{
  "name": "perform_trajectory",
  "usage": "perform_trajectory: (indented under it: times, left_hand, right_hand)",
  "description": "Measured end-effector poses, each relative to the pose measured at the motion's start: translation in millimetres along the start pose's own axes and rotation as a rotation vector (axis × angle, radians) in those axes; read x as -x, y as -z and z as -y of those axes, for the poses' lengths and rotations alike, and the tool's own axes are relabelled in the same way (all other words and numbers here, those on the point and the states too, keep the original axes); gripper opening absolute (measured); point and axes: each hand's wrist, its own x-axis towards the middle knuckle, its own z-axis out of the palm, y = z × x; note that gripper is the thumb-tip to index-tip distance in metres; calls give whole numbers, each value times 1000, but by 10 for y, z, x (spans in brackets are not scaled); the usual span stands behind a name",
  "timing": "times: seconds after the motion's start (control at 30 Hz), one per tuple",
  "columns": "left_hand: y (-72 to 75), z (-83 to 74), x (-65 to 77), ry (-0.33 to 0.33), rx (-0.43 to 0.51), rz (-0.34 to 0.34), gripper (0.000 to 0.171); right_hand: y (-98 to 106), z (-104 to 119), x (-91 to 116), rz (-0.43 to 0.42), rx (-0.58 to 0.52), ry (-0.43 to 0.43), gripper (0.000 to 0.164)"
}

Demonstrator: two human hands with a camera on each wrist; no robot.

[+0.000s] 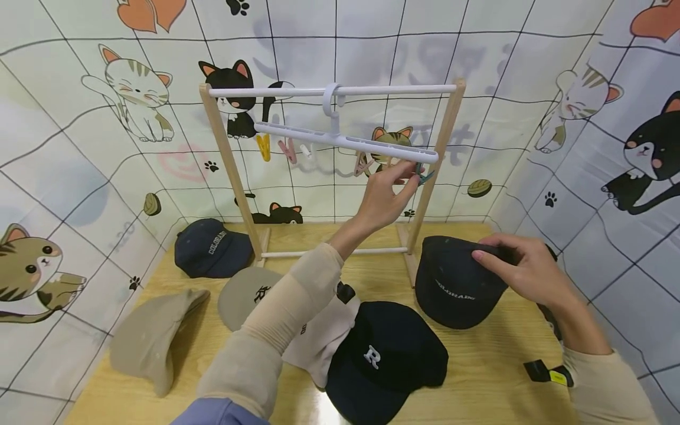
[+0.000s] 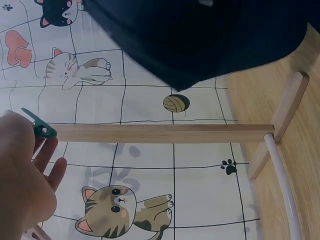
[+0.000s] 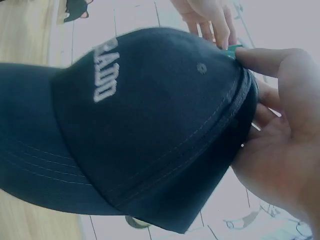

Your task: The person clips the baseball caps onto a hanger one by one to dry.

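In the head view, my left hand is raised to the right end of a white hanger. Thumb and fingers pinch a teal clothespin there. My right hand grips a dark baseball cap by its crown, just right of the rack. White "COLORADO" lettering shows on its front. The right wrist view has the thumb on the outside of the crown and the fingers behind it, with the brim toward the left. Yellow, pink and white clothespins hang along the hanger's left half.
The hanger hooks onto a wooden rack with a white top bar. On the table lie a navy cap, beige caps, a pale cap and a black cap with an R. A cat-print curtain surrounds everything.
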Motion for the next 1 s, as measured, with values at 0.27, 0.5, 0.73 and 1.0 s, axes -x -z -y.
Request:
perform_trajectory:
  times: [0.27, 0.5, 0.73, 1.0]
  left_hand:
    - [27, -90, 42, -30, -84, -35, 28]
    - [88, -152, 85, -18, -97, -68, 27]
    - [102, -196, 111, -3, -64, -56, 30]
    - [33, -283, 83, -2, -83, -148, 41]
  right_hand:
    - [-163, 118, -150, -146, -17, 41, 19]
    - [-337, 188, -320, -220, -50, 121, 20]
    - [-486, 251, -429, -266, -5, 164, 19]
    - [-655, 319, -525, -262, -1, 183, 16]
